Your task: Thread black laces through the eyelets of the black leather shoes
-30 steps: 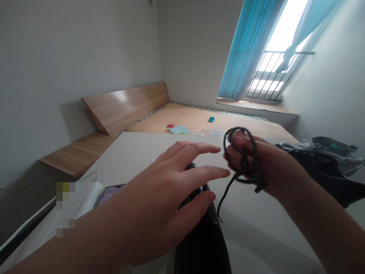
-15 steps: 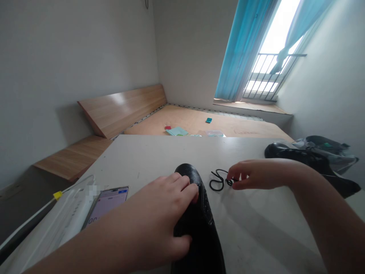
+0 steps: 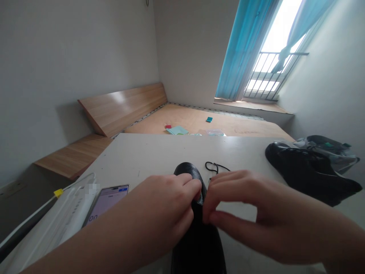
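Note:
A black leather shoe (image 3: 196,243) lies on the white table with its toe pointing away from me. My left hand (image 3: 171,201) rests over its upper, fingers curled and gripping near the toe. Beside it, my right hand (image 3: 236,205) is at the shoe's right side, thumb and forefinger brought together; what they pinch, if anything, is hidden. A thin black lace (image 3: 216,166) lies looped on the table just beyond the right hand, partly covered by it.
Another black shoe (image 3: 305,167) sits at the right, in front of a clear plastic bag (image 3: 342,156). At the left are a phone (image 3: 110,201) and a white power strip (image 3: 62,217). Past the white table (image 3: 142,148) is a bed (image 3: 188,114) with small items.
My right hand has moved left and nearer, from the lace to the shoe's side. The lace has shifted left and away. My left thumb has drawn in toward its fingers.

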`<state>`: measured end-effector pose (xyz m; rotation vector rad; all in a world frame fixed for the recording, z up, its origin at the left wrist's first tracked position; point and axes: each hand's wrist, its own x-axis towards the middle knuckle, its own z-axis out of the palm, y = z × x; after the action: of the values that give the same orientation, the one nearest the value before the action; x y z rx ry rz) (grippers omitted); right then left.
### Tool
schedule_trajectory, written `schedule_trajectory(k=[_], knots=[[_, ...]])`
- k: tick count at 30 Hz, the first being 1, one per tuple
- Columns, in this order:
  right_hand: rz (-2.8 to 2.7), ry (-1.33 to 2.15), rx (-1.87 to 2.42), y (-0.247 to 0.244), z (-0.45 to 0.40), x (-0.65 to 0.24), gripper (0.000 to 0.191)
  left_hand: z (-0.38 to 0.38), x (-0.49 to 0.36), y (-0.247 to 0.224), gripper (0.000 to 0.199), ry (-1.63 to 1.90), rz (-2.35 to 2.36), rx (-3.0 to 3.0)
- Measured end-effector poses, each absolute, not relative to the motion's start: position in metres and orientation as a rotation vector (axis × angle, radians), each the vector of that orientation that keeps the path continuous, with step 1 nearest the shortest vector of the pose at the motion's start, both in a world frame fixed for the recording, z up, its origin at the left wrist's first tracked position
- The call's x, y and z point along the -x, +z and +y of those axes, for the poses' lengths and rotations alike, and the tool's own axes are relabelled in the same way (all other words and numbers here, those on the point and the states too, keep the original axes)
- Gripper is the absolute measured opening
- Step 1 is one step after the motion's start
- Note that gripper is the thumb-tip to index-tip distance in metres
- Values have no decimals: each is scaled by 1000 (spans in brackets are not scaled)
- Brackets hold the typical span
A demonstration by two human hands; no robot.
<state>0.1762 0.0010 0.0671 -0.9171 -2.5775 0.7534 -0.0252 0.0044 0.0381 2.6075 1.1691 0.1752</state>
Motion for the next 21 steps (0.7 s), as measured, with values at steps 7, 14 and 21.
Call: schedule_trajectory(k=[7, 14, 21], knots=[[-2765, 248, 897, 41, -14, -153, 14, 11, 27, 36, 16, 315, 1215, -2652], [-2625, -309, 931, 23, -11, -151, 14, 16, 29, 36, 22, 329, 1148, -2798], [-2623, -578, 892, 6, -12, -146, 16, 18, 32, 35, 14, 246, 1213, -2798]])
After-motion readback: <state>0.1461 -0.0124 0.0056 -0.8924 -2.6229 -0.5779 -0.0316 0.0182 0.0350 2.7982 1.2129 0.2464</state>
